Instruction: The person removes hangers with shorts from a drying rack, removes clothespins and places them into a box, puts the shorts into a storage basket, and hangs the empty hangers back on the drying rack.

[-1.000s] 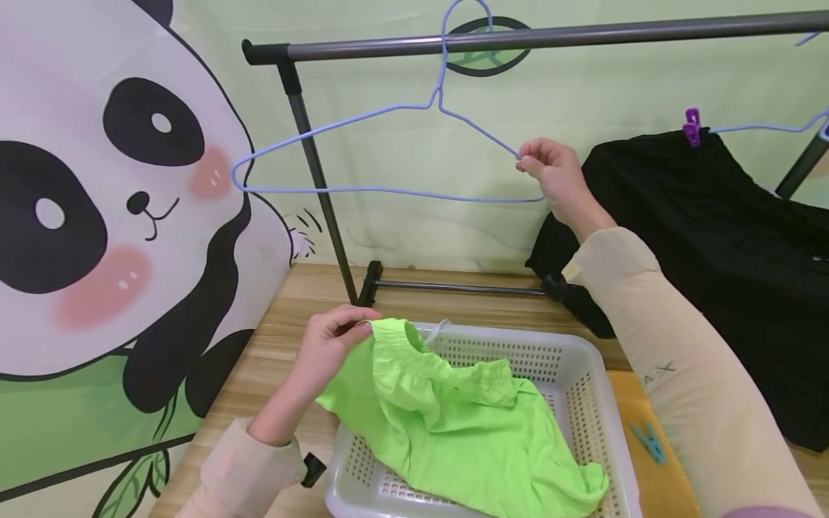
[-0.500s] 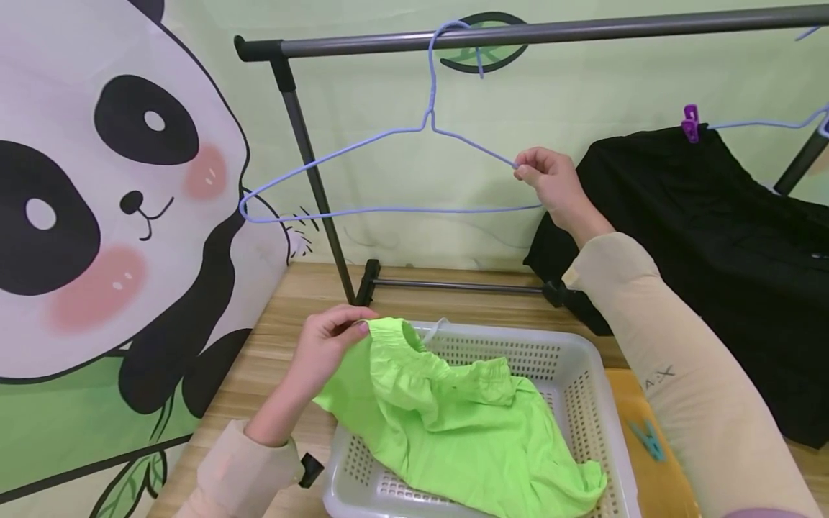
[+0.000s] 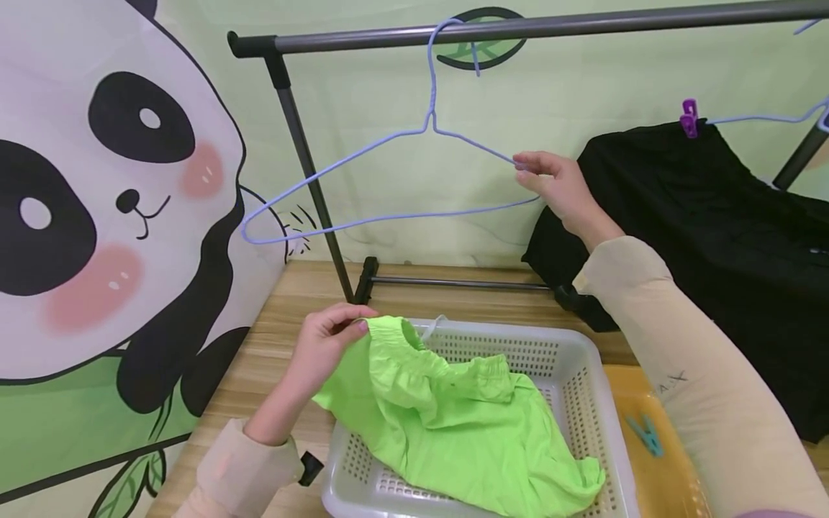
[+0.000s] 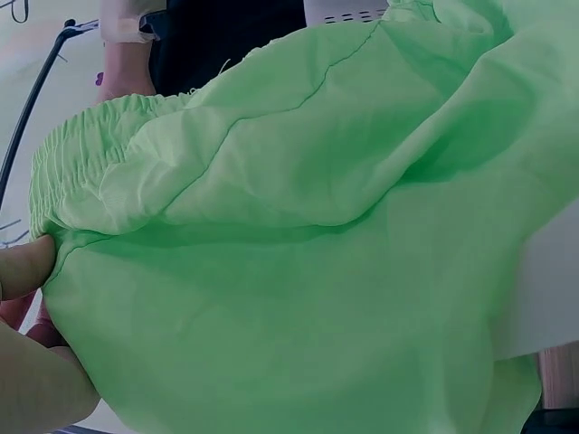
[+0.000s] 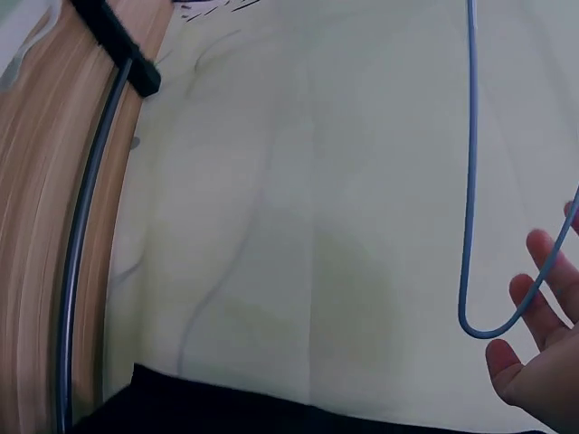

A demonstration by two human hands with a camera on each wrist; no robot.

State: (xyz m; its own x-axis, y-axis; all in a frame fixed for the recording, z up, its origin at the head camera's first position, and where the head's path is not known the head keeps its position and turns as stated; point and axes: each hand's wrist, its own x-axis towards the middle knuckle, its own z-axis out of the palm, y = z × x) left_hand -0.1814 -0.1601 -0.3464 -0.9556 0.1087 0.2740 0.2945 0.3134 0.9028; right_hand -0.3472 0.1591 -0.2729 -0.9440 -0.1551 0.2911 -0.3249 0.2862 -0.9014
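My left hand (image 3: 324, 349) pinches the gathered waistband of bright green shorts (image 3: 453, 439) at its left end. The shorts lie loosely folded over a pale grey basket (image 3: 586, 338). In the left wrist view the green cloth (image 4: 280, 280) fills most of the picture, with thumb and fingertips at its waist corner. A blue wire hanger (image 3: 432, 93) hangs by its hook from a dark rail (image 3: 363, 40). At its right end is my right hand (image 3: 562, 188); in the right wrist view its fingers (image 5: 540, 312) spread loosely behind the wire, thumb apart.
A black garment (image 3: 699, 237) hangs at the right from another blue hanger, held by a purple clothespin (image 3: 689, 119). Right of the basket, an orange tray (image 3: 622, 403) holds a teal clothespin (image 3: 649, 436). The rack's left post (image 3: 304, 151) stands before a panda-printed backdrop.
The hanger has come down so that its hook rests on the rail, and its left end swings lower. My right fingers have loosened from the wire. The left hand keeps its hold.
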